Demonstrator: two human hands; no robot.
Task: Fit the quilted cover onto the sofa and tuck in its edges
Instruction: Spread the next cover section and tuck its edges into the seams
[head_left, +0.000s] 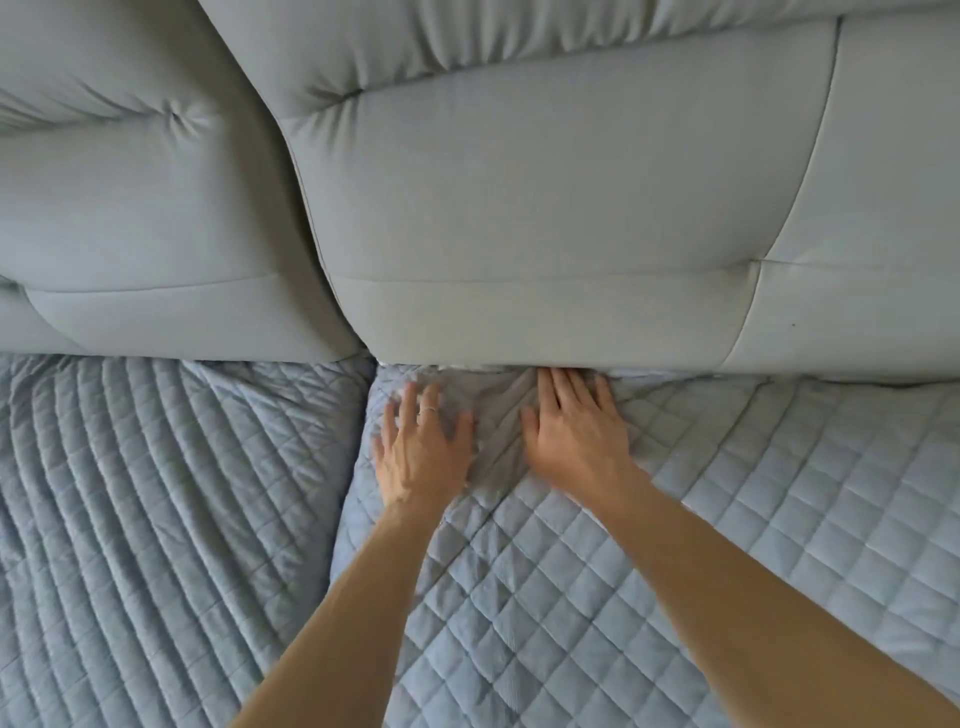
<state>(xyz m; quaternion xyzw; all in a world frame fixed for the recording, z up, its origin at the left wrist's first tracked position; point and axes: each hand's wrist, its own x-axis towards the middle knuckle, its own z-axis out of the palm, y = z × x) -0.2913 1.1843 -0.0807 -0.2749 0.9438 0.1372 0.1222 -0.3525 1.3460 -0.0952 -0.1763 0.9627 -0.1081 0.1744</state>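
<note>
Quilted cover (675, 519): blue-grey, stitched in diamonds, and spread over the seat of the sofa (883, 208). Its back edge reaches the crease under the back cushions.
Cover folds (498, 426): the fabric bunches into loose wrinkles at the crease, between the two hands.
Right hand (576, 436): lies palm down on the cover and grasps nothing.
Right fingers (563, 387): straight and close together. Their tips are at the crease, touching the lower edge of the right back cushion (545, 208). The thumb is spread towards the folds.
Left hand (418, 447): lies palm down on the cover just beside the right hand, stops short of the crease, and grasps nothing. It is slightly blurred.
Left fingers (410, 400): straight and fanned apart, pressing on the cover. One wears a thin ring (427, 410).
Seat split (356, 441): a dark gap between two seat sections, just beside the left hand. The section beyond it (130, 493) is also under quilted fabric.
Left back cushion (130, 208): pale grey and tufted, touching the right back cushion along a slanting seam.
Forearms (753, 597): bare, reaching in from the near edge of the seat.
</note>
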